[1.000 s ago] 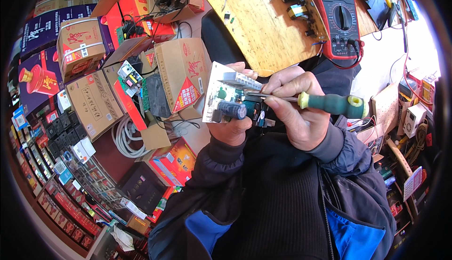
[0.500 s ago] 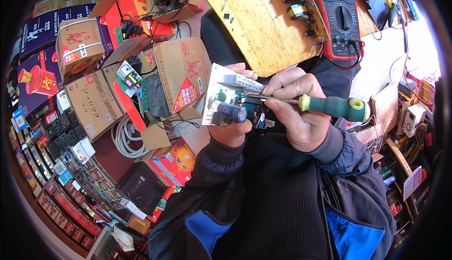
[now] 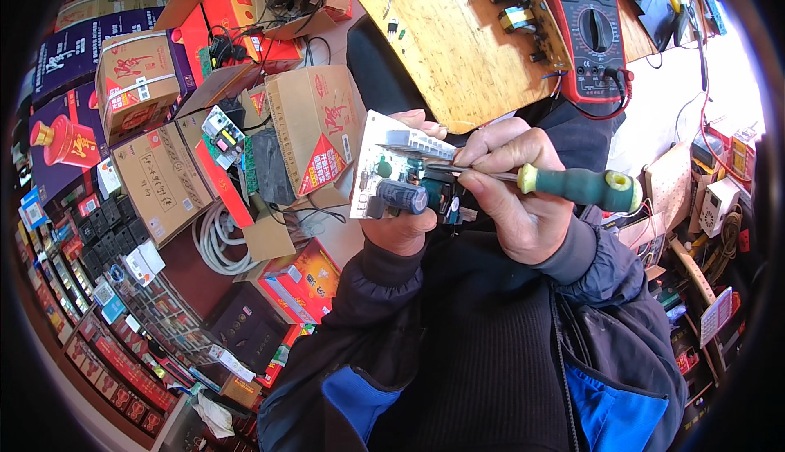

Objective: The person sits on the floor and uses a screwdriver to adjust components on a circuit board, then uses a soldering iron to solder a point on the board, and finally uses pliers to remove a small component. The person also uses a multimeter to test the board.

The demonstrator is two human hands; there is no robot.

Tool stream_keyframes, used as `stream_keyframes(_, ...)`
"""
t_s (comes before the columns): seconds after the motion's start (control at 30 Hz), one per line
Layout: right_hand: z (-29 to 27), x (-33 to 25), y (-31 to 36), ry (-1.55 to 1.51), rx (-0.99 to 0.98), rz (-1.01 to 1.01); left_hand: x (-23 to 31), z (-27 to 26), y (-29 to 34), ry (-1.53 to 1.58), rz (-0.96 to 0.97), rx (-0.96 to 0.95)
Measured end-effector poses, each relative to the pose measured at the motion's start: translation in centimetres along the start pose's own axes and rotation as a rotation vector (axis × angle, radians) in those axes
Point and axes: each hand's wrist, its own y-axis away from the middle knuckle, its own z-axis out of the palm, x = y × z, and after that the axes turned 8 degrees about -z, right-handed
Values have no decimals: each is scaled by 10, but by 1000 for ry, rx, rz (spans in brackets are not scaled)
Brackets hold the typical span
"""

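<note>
My left hand [image 3: 402, 231] grips a white circuit board [image 3: 370, 153] from behind and below, its fingers partly hidden by the board. On the board stand a silver finned heatsink [image 3: 415, 143], a large dark cylindrical capacitor [image 3: 402, 197] and smaller parts. In my right hand [image 3: 523, 198] is a screwdriver [image 3: 580, 186] with a green handle and yellow-green collar. Thumb and fingers pinch its metal shaft, and the handle points right. The shaft reaches in among the parts beside the heatsink; its exact tip is hard to make out.
Ahead is a wooden table [image 3: 458, 51] with another circuit board [image 3: 536, 18], small loose components and a red multimeter [image 3: 582, 31] with leads. Open cardboard boxes [image 3: 315, 125], a coiled grey cable [image 3: 221, 243] and stacked cartons crowd the left. Tools and cables lie at the right.
</note>
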Motion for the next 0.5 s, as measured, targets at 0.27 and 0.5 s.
stream_keyframes(0.27,1,0,0,2,11,15,1,2,0,9,-8,23)
stream_keyframes(0.5,1,0,0,16,6,3,0,2,0,23,-9,19)
